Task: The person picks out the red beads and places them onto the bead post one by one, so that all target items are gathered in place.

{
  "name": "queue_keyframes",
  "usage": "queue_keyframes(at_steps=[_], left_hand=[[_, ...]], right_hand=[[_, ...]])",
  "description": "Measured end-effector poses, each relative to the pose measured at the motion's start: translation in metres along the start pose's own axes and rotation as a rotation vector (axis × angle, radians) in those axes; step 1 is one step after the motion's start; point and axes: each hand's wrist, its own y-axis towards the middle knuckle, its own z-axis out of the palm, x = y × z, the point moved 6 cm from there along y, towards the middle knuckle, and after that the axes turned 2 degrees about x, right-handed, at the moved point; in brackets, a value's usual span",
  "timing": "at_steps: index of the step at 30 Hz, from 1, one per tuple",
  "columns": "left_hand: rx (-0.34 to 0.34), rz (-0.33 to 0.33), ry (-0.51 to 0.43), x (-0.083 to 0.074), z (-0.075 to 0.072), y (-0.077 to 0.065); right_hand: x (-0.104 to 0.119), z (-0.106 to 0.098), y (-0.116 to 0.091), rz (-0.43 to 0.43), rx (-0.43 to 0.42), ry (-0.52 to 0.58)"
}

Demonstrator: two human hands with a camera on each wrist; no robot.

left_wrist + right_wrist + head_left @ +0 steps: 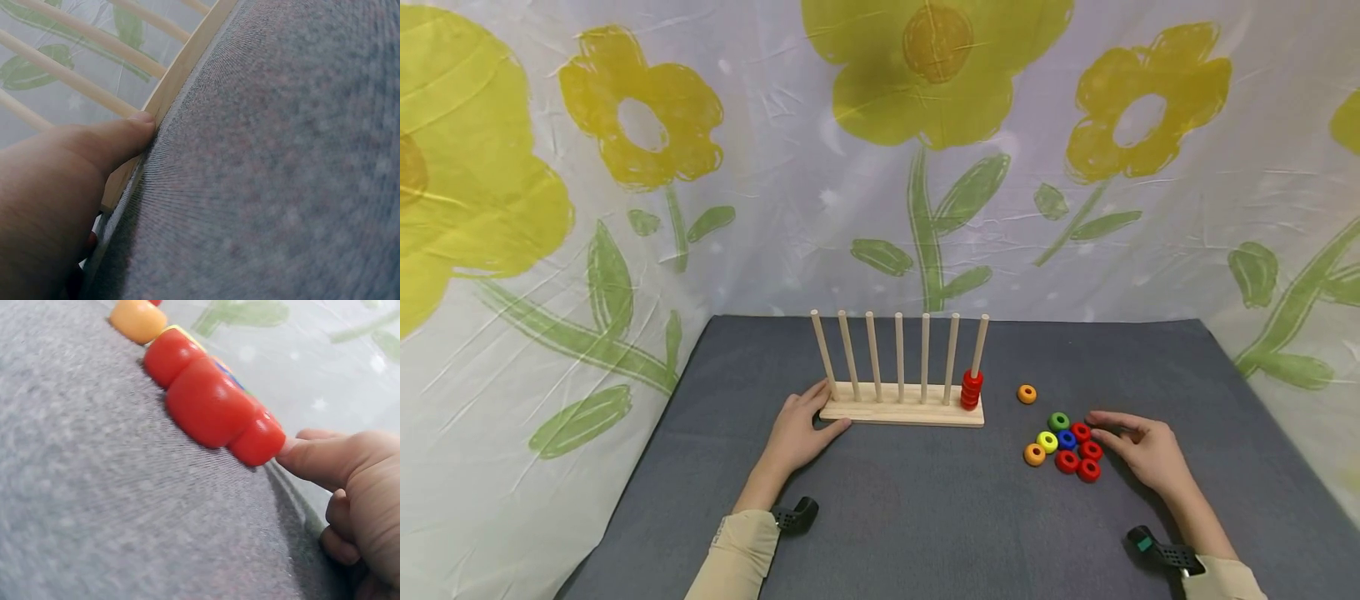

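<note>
Right of the peg rack (895,412), whose left end the left hand (796,431) grips, the right hand (1144,452) thumb-touches a red ring (257,440), pinch impossible to tell; best close squarely, sparing neighbouring rings (215,406).

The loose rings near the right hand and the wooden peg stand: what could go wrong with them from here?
The cluster of rings is tightly packed, so the right hand, with its thumb touching a red ring, might nudge its neighbours away. One orange ring lies apart and could be overlooked. The left hand holds one end of the peg stand; if that hold loosened, a bump might shift the stand.
</note>
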Motion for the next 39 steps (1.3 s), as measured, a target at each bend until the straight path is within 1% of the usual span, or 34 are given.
queue_keyframes(at_steps=[5,11,22,27,39], left_hand=[[-0.001,-0.005,0.002,-0.001,-0.0003,0.0],[0.016,-0.02,0.005,-0.0003,-0.0001,0.0003],[0.0,-0.007,-0.007,-0.0032,-0.0023,-0.0006],[-0.017,0.005,0.006,-0.003,-0.0017,-0.0008],[0.013,-0.009,-0.007,-0.0035,-0.002,0.0001]], right_hand=[[-0.0017,-0.0005,-0.0004,-0.007,0.05,0.035],[-0.0034,0.0009,0.0,-0.002,0.075,0.047],[-0.0029,0.0056,-0.0002,0.043,0.088,0.003],[-0.0023,0.0072,-0.0003,0.06,0.086,-0.007],[-0.0007,0.0093,0.0002,0.03,0.072,-0.049]])
